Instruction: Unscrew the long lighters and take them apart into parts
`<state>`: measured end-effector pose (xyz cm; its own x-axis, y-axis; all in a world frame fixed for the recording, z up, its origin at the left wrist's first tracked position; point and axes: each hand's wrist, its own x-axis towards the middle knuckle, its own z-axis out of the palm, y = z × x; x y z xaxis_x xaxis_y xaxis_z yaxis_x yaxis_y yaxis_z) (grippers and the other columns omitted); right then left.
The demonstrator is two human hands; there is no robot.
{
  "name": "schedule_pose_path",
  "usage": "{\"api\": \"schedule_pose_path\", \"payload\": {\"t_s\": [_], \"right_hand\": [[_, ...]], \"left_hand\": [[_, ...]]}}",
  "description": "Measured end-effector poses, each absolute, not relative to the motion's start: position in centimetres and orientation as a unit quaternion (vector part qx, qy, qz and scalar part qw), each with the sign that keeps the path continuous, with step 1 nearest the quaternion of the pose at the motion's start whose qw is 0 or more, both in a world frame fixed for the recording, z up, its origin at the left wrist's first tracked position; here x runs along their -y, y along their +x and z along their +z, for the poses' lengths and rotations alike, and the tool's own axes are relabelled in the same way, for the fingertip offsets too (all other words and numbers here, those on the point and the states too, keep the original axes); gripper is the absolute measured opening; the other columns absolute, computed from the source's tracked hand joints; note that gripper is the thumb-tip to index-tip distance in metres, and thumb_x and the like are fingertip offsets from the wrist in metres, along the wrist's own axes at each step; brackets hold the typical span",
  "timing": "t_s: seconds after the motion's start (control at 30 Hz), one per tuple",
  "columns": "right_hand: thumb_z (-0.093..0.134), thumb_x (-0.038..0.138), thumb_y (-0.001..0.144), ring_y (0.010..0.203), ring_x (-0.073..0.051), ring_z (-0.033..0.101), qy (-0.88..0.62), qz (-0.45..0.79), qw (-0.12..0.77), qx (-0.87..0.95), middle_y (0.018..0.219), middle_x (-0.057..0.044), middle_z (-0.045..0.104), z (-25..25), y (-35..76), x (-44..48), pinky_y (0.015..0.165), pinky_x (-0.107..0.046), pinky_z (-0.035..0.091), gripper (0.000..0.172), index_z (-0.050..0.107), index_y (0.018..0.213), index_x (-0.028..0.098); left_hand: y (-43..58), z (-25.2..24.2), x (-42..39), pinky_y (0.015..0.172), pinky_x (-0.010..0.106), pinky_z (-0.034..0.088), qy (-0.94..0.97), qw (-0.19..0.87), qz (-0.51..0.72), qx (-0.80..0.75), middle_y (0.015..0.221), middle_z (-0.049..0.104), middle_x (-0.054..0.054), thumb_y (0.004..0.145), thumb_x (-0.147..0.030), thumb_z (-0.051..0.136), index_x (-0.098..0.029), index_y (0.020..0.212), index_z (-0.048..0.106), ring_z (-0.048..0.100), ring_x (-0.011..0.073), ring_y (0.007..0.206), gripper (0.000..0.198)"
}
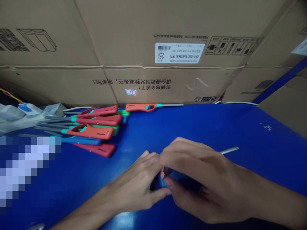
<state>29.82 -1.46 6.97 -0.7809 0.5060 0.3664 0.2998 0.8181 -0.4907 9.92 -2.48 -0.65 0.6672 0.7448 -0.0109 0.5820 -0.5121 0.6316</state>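
My left hand and my right hand meet over the blue table, fingers curled together around a long-nosed lighter. Most of that lighter is hidden under my right hand; only its metal tube tip sticks out to the right, and a bit of red shows between my fingertips. To the left lies a pile of lighters with red, blue and green handles and metal tubes. A single orange lighter lies apart at the back by the cardboard.
Large cardboard boxes wall off the back of the table. A power strip with cables sits at the far left. A blurred patch covers the lower left.
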Motion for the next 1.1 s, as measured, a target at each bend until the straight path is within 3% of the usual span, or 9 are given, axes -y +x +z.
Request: {"api": "schedule_pose_path", "payload": {"t_s": [0.13,0.33,0.43,0.57,0.8,0.9,1.1], "right_hand": [[0.054,0.015,0.093,0.084,-0.008,0.054,-0.225,0.179,0.226,0.931,0.098,0.000,0.058,7.37,29.97,1.34,0.071,-0.017,0.048,0.021,0.059,0.113,0.020],[0.052,-0.001,0.082,0.090,-0.010,0.057,-0.215,0.256,0.287,0.898,0.099,-0.003,0.065,6.84,29.84,1.45,0.083,-0.021,0.050,0.044,0.050,0.125,0.010],[0.055,0.000,0.080,0.087,-0.012,0.058,-0.206,0.259,0.271,0.904,0.095,-0.004,0.066,6.59,29.78,1.35,0.080,-0.024,0.051,0.036,0.055,0.114,0.011],[0.053,0.002,0.085,0.090,-0.012,0.059,-0.197,0.242,0.264,0.913,0.097,-0.006,0.067,6.60,29.78,1.17,0.080,-0.024,0.051,0.021,0.060,0.102,0.012],[0.058,0.005,0.085,0.083,-0.009,0.062,-0.247,0.165,0.368,0.881,0.091,-0.001,0.070,7.17,30.44,1.22,0.080,-0.020,0.051,0.032,0.060,0.117,0.010],[0.058,0.005,0.085,0.086,-0.010,0.062,-0.237,0.165,0.357,0.889,0.092,-0.002,0.071,7.02,30.53,1.06,0.082,-0.023,0.051,0.033,0.059,0.117,0.010],[0.056,0.005,0.084,0.079,-0.012,0.057,-0.260,0.203,0.299,0.895,0.089,-0.002,0.064,6.79,30.29,0.77,0.067,-0.024,0.048,0.032,0.059,0.114,0.015]], "left_hand": [[9.91,-0.66,2.55,0.097,0.046,0.047,0.862,0.299,0.145,-0.383,0.104,0.062,0.003,0.080,-0.020,0.061,-0.023,0.104,0.055,0.060,0.0236,0.101,0.025],[9.77,-0.45,2.64,0.094,0.048,0.049,0.859,0.307,0.139,-0.384,0.112,0.062,0.006,0.080,-0.022,0.061,-0.021,0.097,0.053,0.058,0.0263,0.107,0.019],[9.85,-0.49,2.56,0.096,0.046,0.048,0.860,0.305,0.145,-0.382,0.102,0.063,0.003,0.080,-0.019,0.060,-0.021,0.092,0.054,0.060,0.0235,0.100,0.013],[9.83,-0.70,2.54,0.096,0.049,0.048,0.861,0.297,0.158,-0.382,0.109,0.062,0.005,0.080,-0.019,0.060,-0.021,0.089,0.054,0.059,0.0257,0.105,0.011],[9.47,-0.89,2.49,0.108,0.054,0.037,0.865,0.300,0.146,-0.376,0.120,0.060,0.004,0.085,-0.031,0.065,-0.025,0.102,0.052,0.056,0.0258,0.116,0.022],[9.45,-0.85,2.45,0.109,0.054,0.035,0.865,0.305,0.143,-0.373,0.120,0.060,0.004,0.086,-0.031,0.064,-0.025,0.102,0.053,0.055,0.0253,0.117,0.020],[9.40,-0.86,2.38,0.110,0.052,0.035,0.860,0.319,0.134,-0.375,0.115,0.060,0.004,0.086,-0.035,0.065,-0.024,0.099,0.055,0.054,0.0248,0.116,0.019]]}}
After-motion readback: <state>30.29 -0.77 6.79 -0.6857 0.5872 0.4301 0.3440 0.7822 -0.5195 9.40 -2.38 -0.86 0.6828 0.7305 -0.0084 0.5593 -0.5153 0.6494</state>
